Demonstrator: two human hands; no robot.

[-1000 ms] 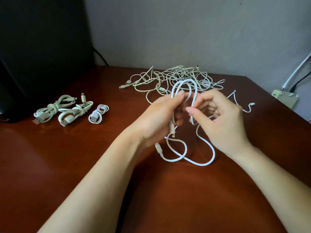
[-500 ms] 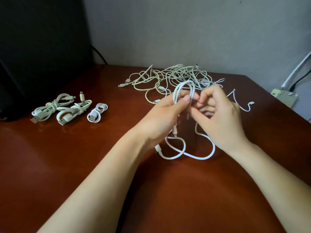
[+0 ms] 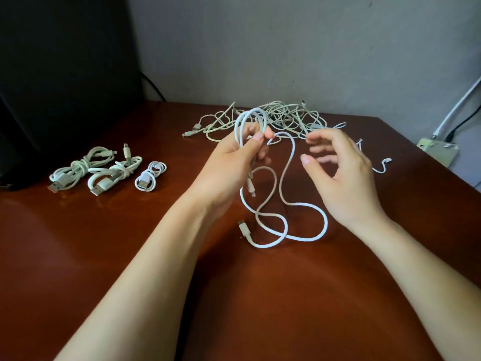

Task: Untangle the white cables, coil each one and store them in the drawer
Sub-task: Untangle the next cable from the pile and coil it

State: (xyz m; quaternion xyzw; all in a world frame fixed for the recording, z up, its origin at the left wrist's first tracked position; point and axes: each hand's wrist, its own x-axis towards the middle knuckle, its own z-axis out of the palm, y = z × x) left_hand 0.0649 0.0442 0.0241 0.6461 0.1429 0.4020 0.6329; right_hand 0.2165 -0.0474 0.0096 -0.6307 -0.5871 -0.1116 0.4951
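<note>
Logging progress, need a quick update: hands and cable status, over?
Left hand grips white cable by its loop. Right hand open, clear of it. Three coiled cables lie left; tangled pile behind, nothing blocking.

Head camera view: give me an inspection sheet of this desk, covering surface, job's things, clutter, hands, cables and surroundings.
Surface: glossy reddish-brown wooden table.
Job's things: one white cable, looped at the top, its slack on the table; tangled cable pile behind it; three coiled cables at the left; drawer not in view.
Clutter: nothing seen.
Grippers: left hand grips the white cable's loop; right hand beside it, fingers loosely curled, holding nothing, blurred.
Cables: besides the job's, a black lead along the wall; more leads at the power strip.
Surroundings: grey wall; dark bulky object at the left; power strip at the right edge.
</note>
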